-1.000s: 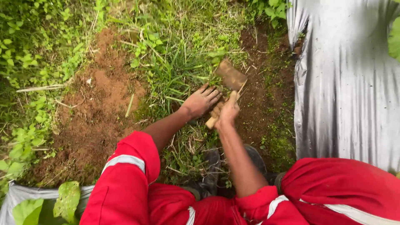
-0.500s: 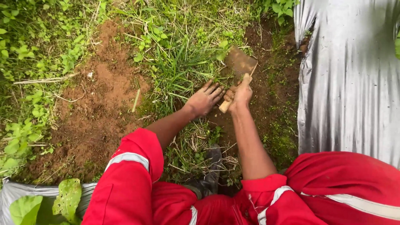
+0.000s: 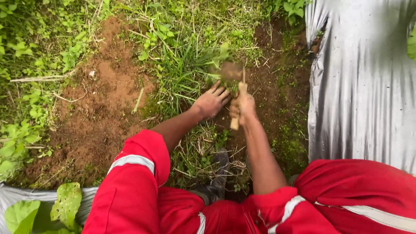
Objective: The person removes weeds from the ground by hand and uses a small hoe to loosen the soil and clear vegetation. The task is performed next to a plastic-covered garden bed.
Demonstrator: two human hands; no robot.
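Head view: the right hand (image 3: pixel 243 105) is closed around the wooden handle (image 3: pixel 235 123) of a small hoe, its soil-caked blade (image 3: pixel 231 71) blurred just ahead of the knuckles at the base of a grass clump (image 3: pixel 186 71), a grip suited, by judgement, to short chopping strokes. The left hand (image 3: pixel 211 102) lies open, fingers spread, touching the grass just beside the blade, apparently to steady or part it. Bare soil (image 3: pixel 104 108) lies left of the hands; grey plastic sheet (image 3: pixel 359 86) lies well to their right.

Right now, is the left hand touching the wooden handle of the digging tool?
Apart. The head view shows the left hand spread on the grass clump, with a strip of ground between it and the wooden handle gripped by the right hand.
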